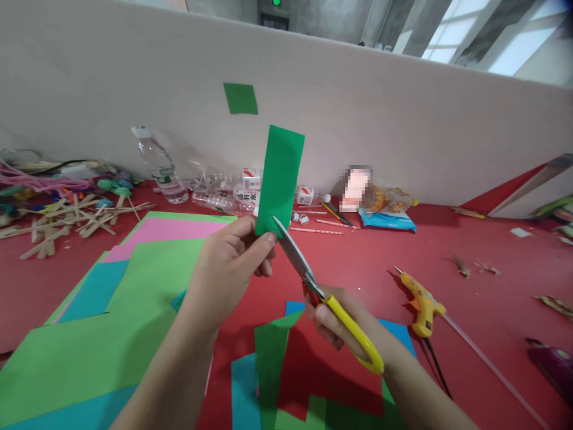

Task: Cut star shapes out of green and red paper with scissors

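Steady Strip, Square Blades

Our left hand [233, 263] has its thumb and fingers clamped on the lower end of a long, green, rectangular paper strip [282, 173]. The strip is raised in the air before the white partition [179, 77], its top leaning slightly right. Our right hand [344, 316] has its fingers closed around the handles of the yellow-handled metal scissors [308, 279], whose tip overlaps the strip near its lower edge, just beside our left thumb. We cannot tell how far the blades are parted, nor whether one lies behind the paper.

To cut well here, we should pinch firmly enough that the strip cannot swing, yet lightly enough not to crease it. The free upper end may flop, so a short, slow stroke seems wiser than one hard snap. Our left fingertips sit very near the tip; shifting them clear of the blade line would be safer. For a clean edge, we turn the paper rather than twist the wrist. The matte red paper sheet [329, 370] lies below our right hand, so offcuts may drop among the papers there.
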Available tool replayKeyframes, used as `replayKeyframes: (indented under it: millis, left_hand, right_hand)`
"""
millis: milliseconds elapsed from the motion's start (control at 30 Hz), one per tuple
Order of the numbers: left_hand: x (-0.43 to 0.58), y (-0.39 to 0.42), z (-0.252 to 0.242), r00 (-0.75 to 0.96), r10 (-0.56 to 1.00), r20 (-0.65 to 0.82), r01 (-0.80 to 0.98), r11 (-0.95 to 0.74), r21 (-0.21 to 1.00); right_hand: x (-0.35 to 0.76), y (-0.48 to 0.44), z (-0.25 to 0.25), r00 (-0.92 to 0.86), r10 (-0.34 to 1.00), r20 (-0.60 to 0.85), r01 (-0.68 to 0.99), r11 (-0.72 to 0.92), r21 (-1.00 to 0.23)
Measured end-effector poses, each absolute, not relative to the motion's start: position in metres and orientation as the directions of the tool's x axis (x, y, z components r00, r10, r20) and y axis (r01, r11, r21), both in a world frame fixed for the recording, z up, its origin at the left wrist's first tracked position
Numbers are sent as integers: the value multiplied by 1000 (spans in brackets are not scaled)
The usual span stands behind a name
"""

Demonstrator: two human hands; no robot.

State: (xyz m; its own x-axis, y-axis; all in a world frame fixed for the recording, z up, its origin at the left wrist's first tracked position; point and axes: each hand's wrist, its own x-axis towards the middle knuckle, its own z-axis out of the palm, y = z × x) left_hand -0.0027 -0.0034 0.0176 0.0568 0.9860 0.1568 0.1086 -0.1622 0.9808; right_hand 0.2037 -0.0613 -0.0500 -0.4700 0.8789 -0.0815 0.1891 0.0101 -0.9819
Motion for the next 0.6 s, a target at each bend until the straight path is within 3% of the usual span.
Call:
replayKeyframes:
  millis: [600]
  left_hand:
    - [-14,-2,19,122,986,110,189,-132,973]
  right_hand:
    - [203,-64,-46,-460,881,-109,232,1,-973]
